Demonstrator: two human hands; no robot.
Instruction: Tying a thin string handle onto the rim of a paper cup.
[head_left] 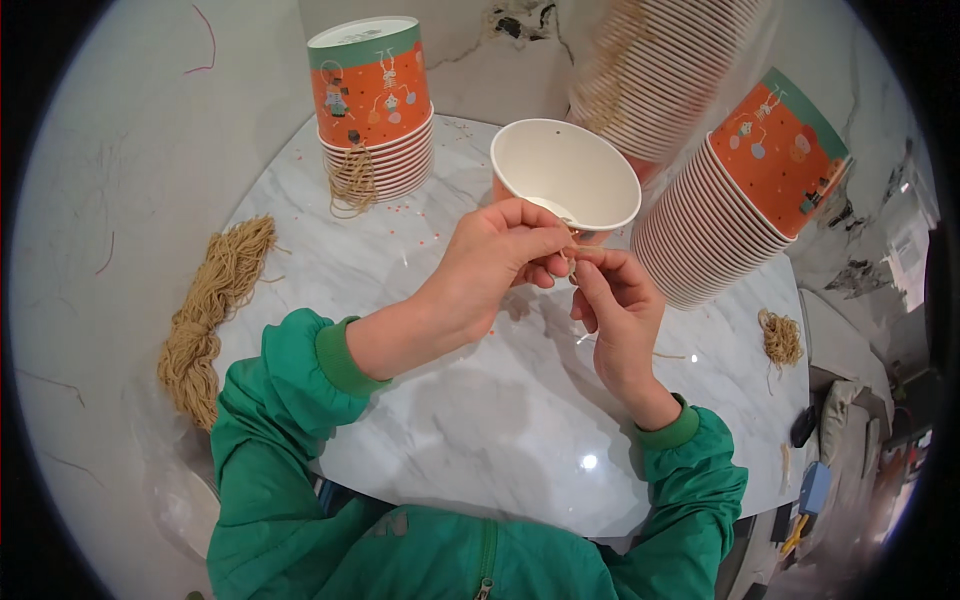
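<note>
A single paper cup (565,175), orange outside and white inside, is held open side up above the middle of the round marble worktop (480,420), tipped slightly toward the person, so that its rim and a small hole near the far side of the rim are in view. The left hand (500,262) is closed against the near wall of the cup, just under the rim, which appears to steady it. The right hand (618,300) is brought up just beside it, and its fingers (590,268) are pinched narrowly on a short piece of tan string (572,258); the string is seen only as a thin strand between the two hands, touching the near rim of the cup. Whether the left fingers also grip the string cannot be told.

The supplies seem to be laid out within reach around the rim of the worktop: an upside-down stack of cups (375,110) with a looped string bundle (352,182) hanging from it at the far left edge, a long leaning stack of cups (735,205) at the far right, a large skein of string (208,315) lying off the left edge, and a small coil of string (781,336) near the right edge
</note>
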